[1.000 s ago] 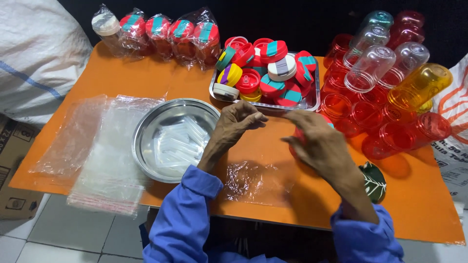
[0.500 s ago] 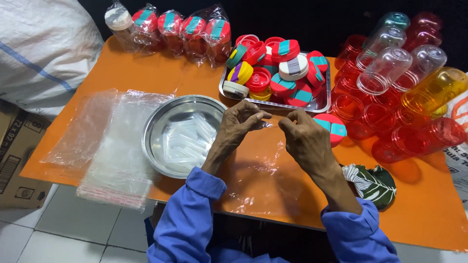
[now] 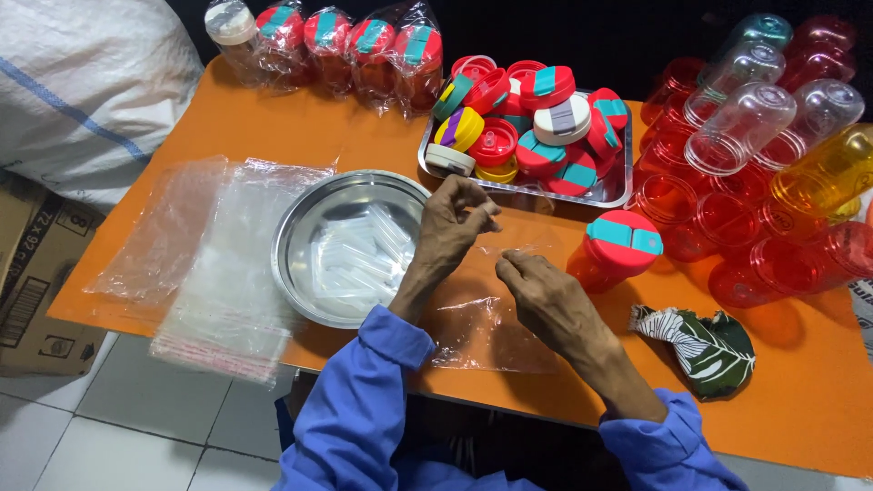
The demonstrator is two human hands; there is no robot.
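Observation:
My left hand (image 3: pixel 457 221) and my right hand (image 3: pixel 538 289) hover over the orange table (image 3: pixel 300 136), each pinching an end of a clear plastic bag (image 3: pixel 486 314) that lies between my forearms. Just right of my hands lies a red cup (image 3: pixel 617 250) with a red and teal lid. To the left of my left hand sits a round metal bowl (image 3: pixel 314 211) holding clear plastic straws (image 3: pixel 359 253).
A metal tray (image 3: pixel 611 193) of coloured lids stands behind my hands. Several empty tinted cups (image 3: pixel 755 127) pile up at the right. Bagged cups (image 3: pixel 364 45) line the far edge. Flat clear bags (image 3: pixel 214 264) lie at the left, a leaf-print cloth (image 3: pixel 705 341) at the right.
The red cup with its lid has come out from under my right hand and now lies on the table. My right hand has drawn back toward me to the clear bag.

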